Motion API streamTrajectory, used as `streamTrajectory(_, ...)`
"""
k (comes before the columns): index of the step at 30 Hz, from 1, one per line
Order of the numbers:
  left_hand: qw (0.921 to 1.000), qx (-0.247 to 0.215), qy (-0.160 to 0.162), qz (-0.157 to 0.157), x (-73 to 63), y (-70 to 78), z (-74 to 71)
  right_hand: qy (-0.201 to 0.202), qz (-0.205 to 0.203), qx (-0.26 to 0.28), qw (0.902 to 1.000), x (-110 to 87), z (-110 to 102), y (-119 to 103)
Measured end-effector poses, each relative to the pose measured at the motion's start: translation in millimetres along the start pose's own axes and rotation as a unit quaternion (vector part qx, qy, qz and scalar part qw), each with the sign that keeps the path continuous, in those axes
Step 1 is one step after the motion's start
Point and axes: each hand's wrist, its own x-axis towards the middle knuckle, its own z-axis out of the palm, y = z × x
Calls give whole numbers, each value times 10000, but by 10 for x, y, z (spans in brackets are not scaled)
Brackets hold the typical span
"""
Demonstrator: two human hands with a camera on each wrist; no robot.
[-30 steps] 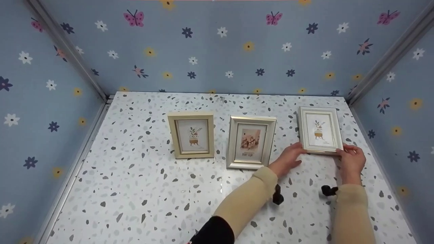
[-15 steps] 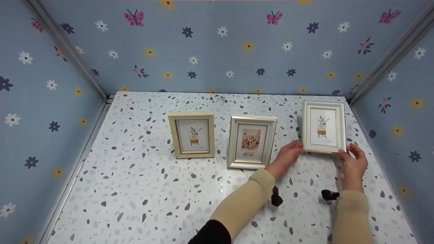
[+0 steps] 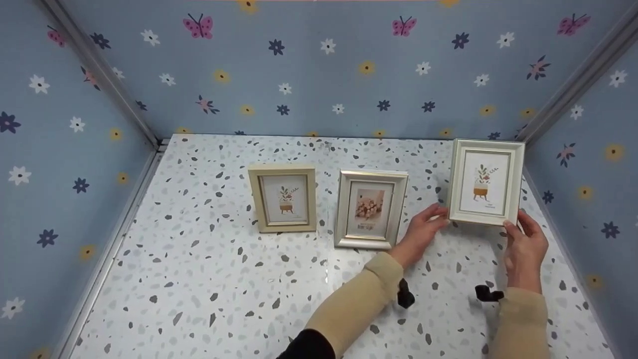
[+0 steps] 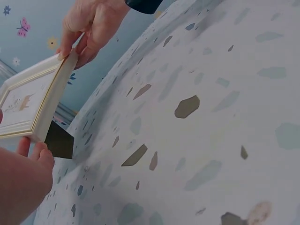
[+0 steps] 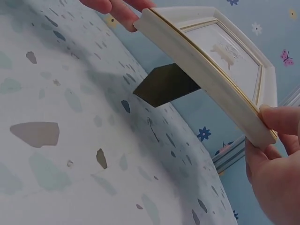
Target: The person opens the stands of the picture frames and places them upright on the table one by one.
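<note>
A white picture frame (image 3: 486, 182) with a gold inner line and a potted-plant print is held up off the speckled table, tilted back. My right hand (image 3: 527, 249) pinches its lower right corner, thumb on the front. At the lower left corner are the fingers of my left hand (image 3: 422, 232), holding that edge. The right wrist view shows the frame's dark stand flap (image 5: 166, 85) swung out behind it. A silver-white frame (image 3: 371, 209) with a flower photo stands to the left of my left hand. Farther left stands a cream frame (image 3: 283, 199) with a plant print.
The speckled white table (image 3: 199, 279) runs back to a blue wall (image 3: 319, 65) with flowers and butterflies. Side walls with metal rails (image 3: 573, 80) close in both ends; the right one is near the held frame. Black wrist-mounted pieces (image 3: 406, 294) hang beneath the sleeves.
The white frame has risen from the table and shifted right, its face now larger in the head view. Both hands have stayed at its lower corners. The other two frames have not moved.
</note>
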Motion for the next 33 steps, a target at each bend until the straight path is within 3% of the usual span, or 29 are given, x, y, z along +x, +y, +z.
streamTrajectory(7,9998,47,-2,209,-71,57,-1,-89,-203,455,9987,-113,-20,15)
streamTrajectory(13,9987,288,23,426,-117,99,-21,-210,-349,1107,9930,-231,-73,50)
streamTrajectory(18,9969,556,31,559,-149,149,-31,-210,-379,1322,9903,-303,-124,71)
streamTrajectory(25,9887,1275,-12,787,-182,162,-62,-147,-368,1535,9873,-348,-209,170)
streamTrajectory(33,9809,1589,-73,1118,-223,185,-69,-417,-384,1813,9818,-414,-232,269)
